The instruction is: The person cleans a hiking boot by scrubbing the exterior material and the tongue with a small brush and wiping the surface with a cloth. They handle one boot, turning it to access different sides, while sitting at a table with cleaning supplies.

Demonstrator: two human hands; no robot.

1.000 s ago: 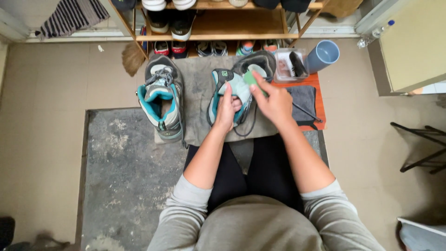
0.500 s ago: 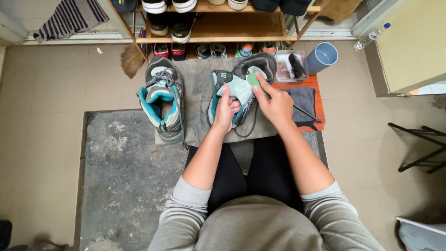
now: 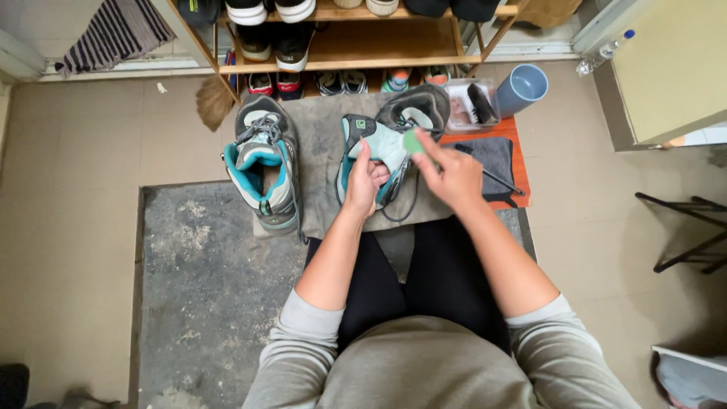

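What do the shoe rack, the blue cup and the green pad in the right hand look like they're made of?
Shoe rack: wood by its look, warm brown boards with a smooth finish.
Blue cup: probably plastic, an even matte grey-blue with a thin rim.
Green pad, pinched in the right hand against the shoe tongue: seemingly foam or sponge, dull and soft-edged; too small to be sure.

Matt fabric boot [image 3: 379,155]; grey cloth [image 3: 322,136] beneath; wooden rack [image 3: 379,53]; smooth plastic cup [image 3: 522,87]; rough floor mat [image 3: 204,280].
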